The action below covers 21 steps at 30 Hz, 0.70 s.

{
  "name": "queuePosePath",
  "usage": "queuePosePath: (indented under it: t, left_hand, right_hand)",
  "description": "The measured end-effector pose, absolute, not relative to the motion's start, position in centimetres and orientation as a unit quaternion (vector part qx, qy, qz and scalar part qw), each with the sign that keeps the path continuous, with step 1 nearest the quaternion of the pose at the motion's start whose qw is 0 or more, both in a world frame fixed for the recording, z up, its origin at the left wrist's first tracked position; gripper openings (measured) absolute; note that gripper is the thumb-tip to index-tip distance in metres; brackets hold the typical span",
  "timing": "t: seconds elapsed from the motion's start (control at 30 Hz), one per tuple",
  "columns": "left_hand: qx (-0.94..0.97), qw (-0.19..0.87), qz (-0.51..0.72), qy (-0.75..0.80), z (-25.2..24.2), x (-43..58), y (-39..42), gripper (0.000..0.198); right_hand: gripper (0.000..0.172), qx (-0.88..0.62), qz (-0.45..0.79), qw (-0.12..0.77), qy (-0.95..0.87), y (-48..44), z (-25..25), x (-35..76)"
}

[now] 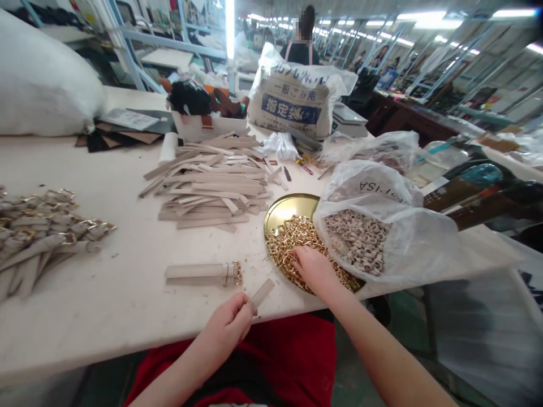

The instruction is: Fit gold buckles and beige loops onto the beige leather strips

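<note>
Near the table's front edge, my left hand (235, 317) is closed on a beige strap (262, 294), whose free end points up and to the right. My right hand (313, 270) reaches into a heap of small gold buckles (297, 230) on a round gold tray (288, 204); its fingertips are among the buckles, and whether they grip one is hidden. Just beyond my left hand lies a neat stack of straps fitted with buckles (203, 275). To the right of the tray, an open plastic bag (407, 237) holds many small beige loops (360, 240).
Loose beige strips (220, 181) are piled behind the stack. At the left lies a heap of buckled straps (42, 232). A large white sack (42, 79), a printed bag (292, 102) and a white box (195, 127) stand at the back. Small scissors (304, 165) lie behind the tray.
</note>
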<state>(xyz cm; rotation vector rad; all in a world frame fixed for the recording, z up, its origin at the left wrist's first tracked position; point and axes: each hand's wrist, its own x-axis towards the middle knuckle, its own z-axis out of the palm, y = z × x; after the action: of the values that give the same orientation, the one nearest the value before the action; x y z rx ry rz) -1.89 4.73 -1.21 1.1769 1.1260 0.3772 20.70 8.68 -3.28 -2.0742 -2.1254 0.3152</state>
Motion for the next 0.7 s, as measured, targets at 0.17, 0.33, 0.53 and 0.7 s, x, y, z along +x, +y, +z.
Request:
queuePosePath:
  t: [0.17, 0.33, 0.53, 0.7]
  left_hand:
    - [0.549, 0.643, 0.200, 0.496, -0.7, -2.4, 4.1, 0.023]
    - [0.558, 0.604, 0.277, 0.497, 0.2, -2.7, 4.3, 0.022]
    - [0.482, 0.665, 0.327, 0.468, 1.3, -1.4, 4.0, 0.025]
    - [0.407, 0.708, 0.348, 0.460, 1.4, -2.0, 3.3, 0.021]
  right_hand:
    - [0.010, -0.691, 0.141, 0.138, -0.696, 8.5, -2.4, 21.0]
    - [0.019, -0.648, 0.389, 0.365, -0.544, 7.0, -0.1, 19.6]
    - [0.029, -0.526, 0.572, 0.542, -0.320, 3.4, 1.3, 12.9]
    - [0.033, -0.499, 0.602, 0.521, -0.343, 1.2, 0.6, 10.0]
